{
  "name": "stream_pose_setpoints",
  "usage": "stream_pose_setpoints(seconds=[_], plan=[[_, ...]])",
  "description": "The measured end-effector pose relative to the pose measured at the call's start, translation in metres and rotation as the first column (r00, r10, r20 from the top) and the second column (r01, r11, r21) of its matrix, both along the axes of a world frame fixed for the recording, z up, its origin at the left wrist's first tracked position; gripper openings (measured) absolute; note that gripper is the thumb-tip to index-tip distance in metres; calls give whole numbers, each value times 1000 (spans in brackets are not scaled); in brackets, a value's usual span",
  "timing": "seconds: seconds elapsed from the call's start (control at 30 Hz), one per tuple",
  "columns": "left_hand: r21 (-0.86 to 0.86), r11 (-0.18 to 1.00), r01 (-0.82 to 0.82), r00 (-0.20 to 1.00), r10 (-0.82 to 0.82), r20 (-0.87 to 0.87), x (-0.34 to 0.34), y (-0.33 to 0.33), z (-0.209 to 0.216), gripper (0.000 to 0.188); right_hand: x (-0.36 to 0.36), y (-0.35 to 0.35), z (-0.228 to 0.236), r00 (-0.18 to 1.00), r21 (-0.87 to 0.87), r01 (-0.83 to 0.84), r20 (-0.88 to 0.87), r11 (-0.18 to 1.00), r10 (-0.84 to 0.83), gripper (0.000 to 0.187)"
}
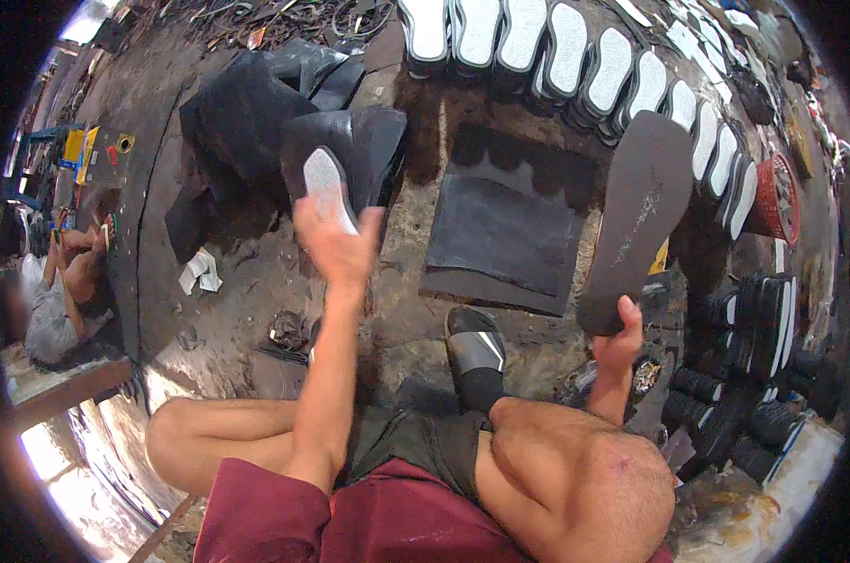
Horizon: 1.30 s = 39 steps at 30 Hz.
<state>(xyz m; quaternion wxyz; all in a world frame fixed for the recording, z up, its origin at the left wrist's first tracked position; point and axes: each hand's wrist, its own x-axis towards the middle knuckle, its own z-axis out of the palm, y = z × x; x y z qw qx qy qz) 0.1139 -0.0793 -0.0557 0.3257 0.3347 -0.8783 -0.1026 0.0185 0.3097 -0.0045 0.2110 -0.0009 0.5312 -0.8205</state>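
Pale sole [321,174] at the left hand [339,242], dark sole [637,211] in the right hand [618,340].
One white scrap [201,271] lies left of the left hand, which is partly open, thumb spread, over the pale sole's near end; its fingers are blurred, so I cannot tell whether they grip. Two overlapping dark sheets [505,230] lie between the hands. The right hand is closed on the dark sole's near end, thumb on top. About ten pale-topped stacks [605,70] curve beyond it, with one red basket [774,199] to its right.
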Motion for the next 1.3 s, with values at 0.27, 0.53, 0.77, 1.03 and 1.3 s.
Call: stream_pose_setpoints(seconds=[0.27, 0.53, 0.77, 1.03, 1.3], plan=[[805, -462, 372, 771, -329, -545, -47, 136, 39, 39, -29, -46, 0, 907, -132, 106, -393, 986, -150, 65], [393, 404, 826, 302, -906, 297, -79, 93, -62, 79, -94, 11, 80, 591, 228, 751, -650, 620, -477, 67], [832, 266, 487, 150, -964, 221, -179, 52, -85, 33, -73, 29, 85, 502, 141, 839, -574, 525, -647, 50], [987, 159, -16, 148, -976, 160, -212, 27, -83, 63, -79, 5, 59, 629, 147, 757, -425, 637, -650, 48], [943, -312, 117, 935, -285, -210, -122, 38, -60, 82, -73, -28, -34, 876, 267, 481, -106, 835, -471, 45]])
